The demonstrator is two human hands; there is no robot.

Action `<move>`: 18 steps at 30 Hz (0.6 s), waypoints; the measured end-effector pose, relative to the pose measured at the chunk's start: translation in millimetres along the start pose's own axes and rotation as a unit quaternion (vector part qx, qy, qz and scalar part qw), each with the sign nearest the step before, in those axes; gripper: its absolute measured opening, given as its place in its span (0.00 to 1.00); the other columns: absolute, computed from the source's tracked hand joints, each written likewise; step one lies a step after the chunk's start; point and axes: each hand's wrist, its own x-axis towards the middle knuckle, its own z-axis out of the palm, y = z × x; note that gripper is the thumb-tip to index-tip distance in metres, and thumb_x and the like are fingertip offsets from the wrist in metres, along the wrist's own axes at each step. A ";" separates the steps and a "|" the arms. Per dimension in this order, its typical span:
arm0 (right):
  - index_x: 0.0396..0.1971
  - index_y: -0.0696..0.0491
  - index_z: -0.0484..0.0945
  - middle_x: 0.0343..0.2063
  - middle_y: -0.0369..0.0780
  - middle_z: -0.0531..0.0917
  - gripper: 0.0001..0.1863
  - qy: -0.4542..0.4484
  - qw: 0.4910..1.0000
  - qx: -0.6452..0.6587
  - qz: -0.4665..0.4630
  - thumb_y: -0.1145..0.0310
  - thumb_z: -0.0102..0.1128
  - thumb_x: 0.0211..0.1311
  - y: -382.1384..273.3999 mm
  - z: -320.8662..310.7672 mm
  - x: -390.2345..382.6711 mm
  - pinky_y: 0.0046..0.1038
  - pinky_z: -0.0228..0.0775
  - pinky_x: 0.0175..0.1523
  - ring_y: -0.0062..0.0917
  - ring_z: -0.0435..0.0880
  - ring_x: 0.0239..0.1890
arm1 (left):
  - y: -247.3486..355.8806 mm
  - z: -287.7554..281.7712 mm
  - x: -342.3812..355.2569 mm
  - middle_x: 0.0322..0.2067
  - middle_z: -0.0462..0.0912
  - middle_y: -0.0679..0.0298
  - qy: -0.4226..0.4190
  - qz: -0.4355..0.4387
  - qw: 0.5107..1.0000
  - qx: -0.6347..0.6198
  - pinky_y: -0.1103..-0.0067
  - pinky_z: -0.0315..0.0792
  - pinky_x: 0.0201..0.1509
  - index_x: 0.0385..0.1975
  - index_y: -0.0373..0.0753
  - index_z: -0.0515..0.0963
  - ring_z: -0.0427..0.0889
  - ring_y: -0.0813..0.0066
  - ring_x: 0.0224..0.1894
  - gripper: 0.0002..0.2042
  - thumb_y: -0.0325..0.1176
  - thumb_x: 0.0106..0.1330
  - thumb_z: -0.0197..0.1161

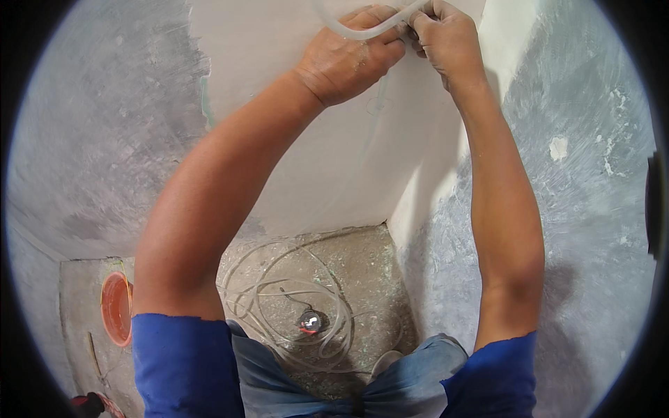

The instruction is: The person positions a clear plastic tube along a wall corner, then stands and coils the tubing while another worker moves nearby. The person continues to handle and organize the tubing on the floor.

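My left hand [355,56] is high on the pale, smooth wall [306,174] near its right corner, fingers bent together, their tips hidden. A translucent tube [369,31] curves over those fingers and out of the top edge. Just to the right, my right hand [446,49] is closed in a pinch beside the tube; what lies between its fingertips is too hidden to make out. A faint thin strand or line runs down the wall below the hands.
Coiled clear tubing [258,292] lies on the speckled floor around a small dark, shiny object [310,322]. An orange bucket [116,306] and a stick-like tool [94,355] are at the lower left. Mottled grey walls [571,209] flank both sides; my legs are below.
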 end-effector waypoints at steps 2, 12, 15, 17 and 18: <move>0.27 0.62 0.81 0.21 0.41 0.83 0.09 -0.011 0.999 -0.030 0.001 0.75 0.55 0.61 -6.6 -1.2 3.7 0.26 0.71 0.26 0.22 0.81 0.23 | -0.9 3.2 -5.4 0.48 0.84 0.69 -0.003 -0.016 1.000 -0.001 0.72 0.79 0.54 0.34 0.40 0.83 0.80 0.65 0.54 0.06 0.26 0.58 0.64; 0.35 0.59 0.84 0.21 0.37 0.82 0.11 -0.089 0.988 -0.106 0.068 0.66 0.60 0.66 -25.3 -6.1 9.8 0.22 0.70 0.26 0.17 0.77 0.19 | 44.1 21.7 -45.2 0.56 0.79 0.56 0.096 -0.173 0.972 -0.126 0.65 0.76 0.58 0.52 0.37 0.78 0.78 0.55 0.57 0.19 0.26 0.60 0.68; 0.31 0.58 0.80 0.22 0.35 0.80 0.10 -0.087 0.987 -0.117 0.069 0.65 0.61 0.66 -31.5 -10.2 6.1 0.19 0.66 0.24 0.14 0.74 0.19 | 104.4 21.4 -89.9 0.57 0.76 0.49 0.108 -0.321 0.919 -0.204 0.63 0.74 0.59 0.60 0.35 0.73 0.78 0.49 0.57 0.27 0.27 0.59 0.72; 0.32 0.58 0.81 0.22 0.35 0.80 0.10 -0.091 0.987 -0.117 0.065 0.65 0.61 0.67 -35.2 -4.7 3.8 0.19 0.66 0.24 0.14 0.75 0.19 | 135.3 21.9 -124.4 0.55 0.77 0.49 0.098 -0.413 0.875 -0.232 0.63 0.72 0.61 0.58 0.33 0.74 0.78 0.50 0.55 0.24 0.29 0.62 0.71; 0.32 0.58 0.81 0.22 0.35 0.80 0.11 -0.093 0.986 -0.125 0.056 0.65 0.61 0.67 -34.1 -5.4 4.1 0.19 0.66 0.24 0.14 0.75 0.19 | 148.2 24.1 -137.0 0.54 0.77 0.49 0.084 -0.448 0.858 -0.236 0.64 0.72 0.60 0.58 0.33 0.74 0.78 0.50 0.55 0.23 0.29 0.63 0.71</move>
